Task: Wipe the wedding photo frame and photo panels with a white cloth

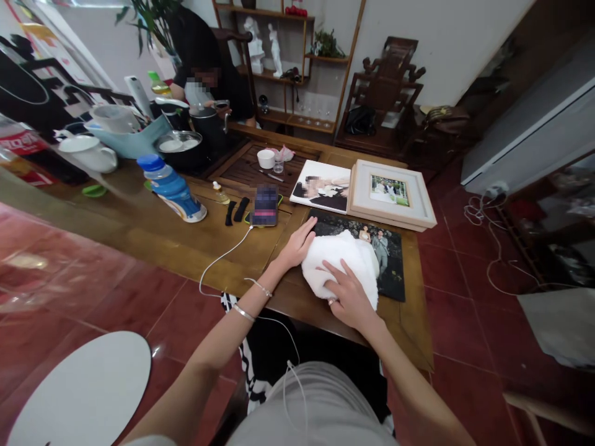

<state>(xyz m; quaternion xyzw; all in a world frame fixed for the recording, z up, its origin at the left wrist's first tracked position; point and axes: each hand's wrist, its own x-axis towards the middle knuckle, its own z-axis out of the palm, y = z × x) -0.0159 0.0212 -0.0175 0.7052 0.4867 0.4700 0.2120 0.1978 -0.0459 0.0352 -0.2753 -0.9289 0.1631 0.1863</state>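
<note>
A dark photo print (393,272) of a couple in wedding clothes lies flat near the front edge of the wooden table. On top of it is a bunched white towel (341,254), which covers much of its left and middle part. My right hand (351,294) grips the towel from above, some fingers pressed into its folds. My left hand (300,243) rests flat with fingers stretched out, at the print's left edge and beside the towel.
Behind the print lie a white photo panel (320,186) and a framed photo (418,198). To the left are a charging phone (264,205), a blue-and-white bottle (171,189) and a black pot (186,160). Another person (199,49) sits across the table.
</note>
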